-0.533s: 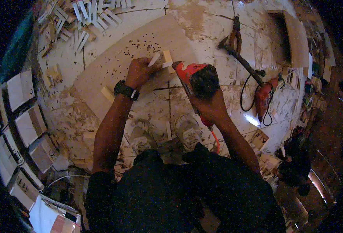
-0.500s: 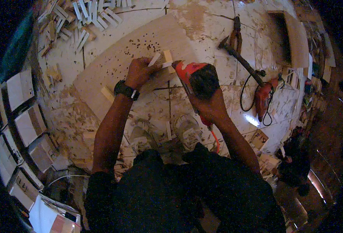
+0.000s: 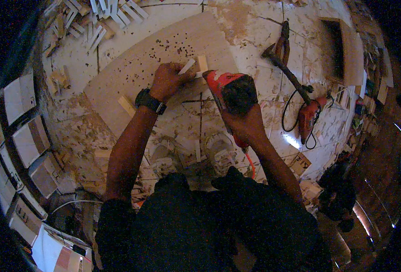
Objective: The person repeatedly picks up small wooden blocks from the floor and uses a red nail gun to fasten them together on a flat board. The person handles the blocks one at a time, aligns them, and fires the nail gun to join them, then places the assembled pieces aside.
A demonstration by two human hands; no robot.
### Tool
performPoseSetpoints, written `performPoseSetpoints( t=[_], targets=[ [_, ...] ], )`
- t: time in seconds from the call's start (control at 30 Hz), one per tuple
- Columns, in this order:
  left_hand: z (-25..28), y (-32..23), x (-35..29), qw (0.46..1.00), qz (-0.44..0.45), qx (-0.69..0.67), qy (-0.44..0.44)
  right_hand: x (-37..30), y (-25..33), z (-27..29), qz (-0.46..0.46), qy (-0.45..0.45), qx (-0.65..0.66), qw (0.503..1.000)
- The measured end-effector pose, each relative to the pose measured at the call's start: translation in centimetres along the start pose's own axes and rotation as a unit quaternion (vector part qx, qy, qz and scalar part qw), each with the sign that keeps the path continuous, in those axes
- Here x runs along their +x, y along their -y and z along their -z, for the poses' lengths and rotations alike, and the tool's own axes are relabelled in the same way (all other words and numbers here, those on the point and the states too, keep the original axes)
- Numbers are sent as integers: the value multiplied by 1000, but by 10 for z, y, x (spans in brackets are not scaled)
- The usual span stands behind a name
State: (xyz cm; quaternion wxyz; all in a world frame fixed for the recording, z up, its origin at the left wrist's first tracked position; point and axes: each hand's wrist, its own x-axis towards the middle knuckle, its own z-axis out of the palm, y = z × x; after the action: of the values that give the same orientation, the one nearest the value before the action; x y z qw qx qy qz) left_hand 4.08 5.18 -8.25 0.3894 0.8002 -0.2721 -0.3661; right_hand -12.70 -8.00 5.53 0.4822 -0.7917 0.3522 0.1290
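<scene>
My right hand (image 3: pixel 247 123) is wrapped round the grip of a red and black nail gun (image 3: pixel 227 85), an orange hose running from its handle. The gun's nose meets a small pale wooden piece made of joined strips (image 3: pixel 187 66). My left hand (image 3: pixel 168 81), with a dark watch on its wrist, pinches that piece from the left. A short yellowish wood block (image 3: pixel 202 63) stands right behind the joint. Beneath them lies a flat wooden board (image 3: pixel 132 75) dotted with small dark bits. The left fingertips are partly hidden by the strips.
On the tiled floor to the right lie a hammer (image 3: pixel 289 72), pliers (image 3: pixel 282 40) and a red corded power tool (image 3: pixel 307 120). A wooden box (image 3: pixel 352 54) stands at the far right. Joined white strips (image 3: pixel 114 16) are heaped at the far left. Another wood block (image 3: pixel 127 105) rests on the board.
The view has shifted slightly, so the board and floor things sit a little differently. Both hands keep their hold, the gun's nose still at the wooden strips.
</scene>
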Motion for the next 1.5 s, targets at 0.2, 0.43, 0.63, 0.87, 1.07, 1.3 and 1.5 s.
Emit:
performPoseSetpoints(
  t=[0.2,0.43,0.63,0.87,1.07,1.3,1.5],
  targets=[
    [0,-6,-4,999,-15,-33,-39,0,1,-2,35,-10,13,999],
    [-3,-2,-1,998,-40,-1,-54,0,9,-4,30,-29,8,999],
    [-1,-6,-6,999,-10,-31,-31,2,-3,-7,64,-24,-79,995],
    [6,-1,-3,999,-27,40,-14,-19,-27,22,-16,-129,90,987],
    [23,6,1,992,-103,41,-62,-17,-49,52,6,-214,63,975],
    [16,10,31,990,-101,86,51,-15,-27,37,11,-125,57,990],
    [13,9,37,977,-116,166,60,-2,-7,17,-11,-31,48,998]
  ],
)
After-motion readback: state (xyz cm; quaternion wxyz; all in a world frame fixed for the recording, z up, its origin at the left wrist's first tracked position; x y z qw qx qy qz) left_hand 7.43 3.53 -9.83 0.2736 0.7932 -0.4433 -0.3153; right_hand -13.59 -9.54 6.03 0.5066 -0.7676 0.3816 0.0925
